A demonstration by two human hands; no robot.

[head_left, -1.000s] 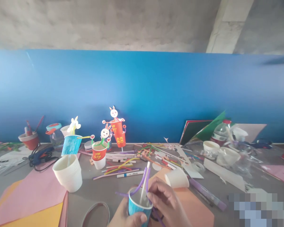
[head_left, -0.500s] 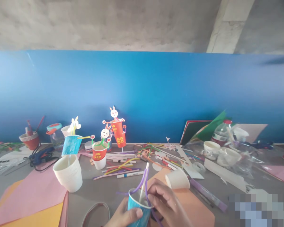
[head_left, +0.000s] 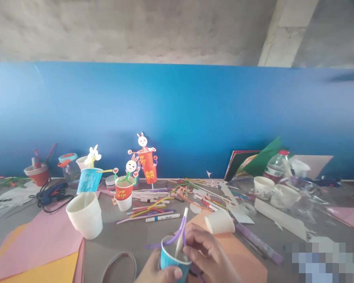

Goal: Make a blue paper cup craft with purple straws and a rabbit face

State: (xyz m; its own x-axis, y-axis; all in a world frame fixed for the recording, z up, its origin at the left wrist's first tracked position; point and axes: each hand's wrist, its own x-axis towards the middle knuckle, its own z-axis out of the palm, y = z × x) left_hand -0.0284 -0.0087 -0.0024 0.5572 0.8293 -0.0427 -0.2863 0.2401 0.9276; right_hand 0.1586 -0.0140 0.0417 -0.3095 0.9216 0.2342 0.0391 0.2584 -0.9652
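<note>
My left hand (head_left: pixel 157 270) is wrapped round a blue-painted paper cup (head_left: pixel 168 260), its thumb across the front. A white paper straw or stick (head_left: pixel 179 244) stands tilted inside the cup. Purple pipe cleaners (head_left: pixel 175 238) join near the top of the stick; one arm bends out over the left rim, another comes down on the right. At the right rim my right hand (head_left: pixel 206 251) has its thumb and forefinger closed on the right-hand pipe cleaner, whose purple end shows below the hand. The fingertips partly hide the grip.
To the left stand stacked white cups (head_left: pixel 87 220) bearing a blue cup figure (head_left: pixel 90 181). Behind are red cup rabbits (head_left: pixel 146 161), loose pipe cleaners and markers (head_left: pixel 162 217). A white cup (head_left: pixel 220 222) lies on orange paper (head_left: pixel 244 255). A glue gun (head_left: pixel 54 194) trails its cable.
The cup in my left hand has shifted slightly right and down, and the stick leans a little more to the right. My right hand stays at the rim.
</note>
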